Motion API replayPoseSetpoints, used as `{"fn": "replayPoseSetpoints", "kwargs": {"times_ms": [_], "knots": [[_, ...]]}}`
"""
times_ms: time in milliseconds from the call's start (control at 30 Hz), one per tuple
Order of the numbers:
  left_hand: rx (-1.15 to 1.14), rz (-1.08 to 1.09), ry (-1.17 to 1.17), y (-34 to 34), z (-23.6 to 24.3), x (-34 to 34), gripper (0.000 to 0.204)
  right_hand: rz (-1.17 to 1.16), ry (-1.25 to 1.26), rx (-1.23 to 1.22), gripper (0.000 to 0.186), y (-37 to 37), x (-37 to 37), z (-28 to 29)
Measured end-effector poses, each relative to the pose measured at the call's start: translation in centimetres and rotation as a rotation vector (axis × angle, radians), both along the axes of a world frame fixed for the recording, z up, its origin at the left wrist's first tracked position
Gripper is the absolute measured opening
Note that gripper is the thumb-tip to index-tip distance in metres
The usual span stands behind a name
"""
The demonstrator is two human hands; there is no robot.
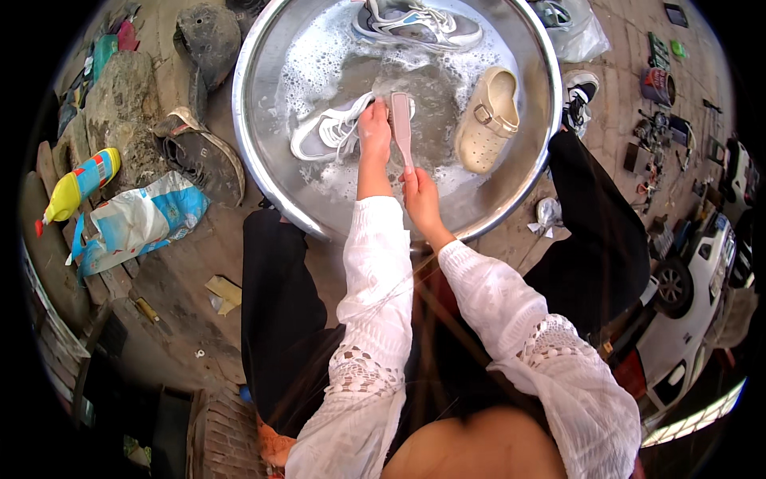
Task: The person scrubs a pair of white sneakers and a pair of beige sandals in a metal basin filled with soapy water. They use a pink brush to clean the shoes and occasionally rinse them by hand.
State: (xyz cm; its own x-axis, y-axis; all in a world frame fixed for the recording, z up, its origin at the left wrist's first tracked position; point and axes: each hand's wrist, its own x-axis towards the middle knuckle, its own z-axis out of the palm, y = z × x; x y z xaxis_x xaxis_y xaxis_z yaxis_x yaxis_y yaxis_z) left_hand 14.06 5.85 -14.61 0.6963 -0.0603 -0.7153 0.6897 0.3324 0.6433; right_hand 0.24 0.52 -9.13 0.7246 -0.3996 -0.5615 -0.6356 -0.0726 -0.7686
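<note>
A grey and white sneaker (323, 137) lies in the soapy water of a wide metal basin (257, 152). My left hand (374, 136) is closed on the sneaker's right-hand end. My right hand (421, 199) grips the handle of a pink scrubbing brush (401, 132), its head upright beside my left fingers. The bristles face the sneaker, but whether they touch it is hard to see. Right of the brush, a beige clog (487, 120) with a strap rests in the water. Another grey and white sneaker (423, 28) sits at the basin's far side, amid foam.
Left of the basin lie a dirty dark shoe (203, 156), a torn blue and white packet (148, 219) and a yellow bottle (80, 188) with a red cap. A black and white sneaker (578, 100) stands outside the right rim, near a clear plastic bag (578, 36).
</note>
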Motion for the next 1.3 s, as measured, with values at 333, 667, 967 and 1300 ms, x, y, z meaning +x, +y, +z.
{"fn": "replayPoseSetpoints", "kwargs": {"times_ms": [333, 667, 967, 1300], "knots": [[0.379, -0.116, 0.038, -0.8, -1.1, -0.3, 0.024, -0.064, 0.27, 0.104, 0.046, -2.0, -1.4, -1.5], [0.479, -0.135, -0.025, -1.2, -2.6, -0.4, 0.033, 0.05, 0.255, -0.048, 0.05, -2.9, -1.0, -3.1], [1.189, 0.165, -0.459, -5.5, 5.0, -5.9, 0.04, 0.002, -0.01, -0.117, 0.038, -6.5, 3.5, 3.4], [1.31, 0.192, -0.225, -1.4, 3.9, -5.5, 0.025, 0.434, 0.032, -0.303, 0.026, -9.8, 6.1, 10.1]]}}
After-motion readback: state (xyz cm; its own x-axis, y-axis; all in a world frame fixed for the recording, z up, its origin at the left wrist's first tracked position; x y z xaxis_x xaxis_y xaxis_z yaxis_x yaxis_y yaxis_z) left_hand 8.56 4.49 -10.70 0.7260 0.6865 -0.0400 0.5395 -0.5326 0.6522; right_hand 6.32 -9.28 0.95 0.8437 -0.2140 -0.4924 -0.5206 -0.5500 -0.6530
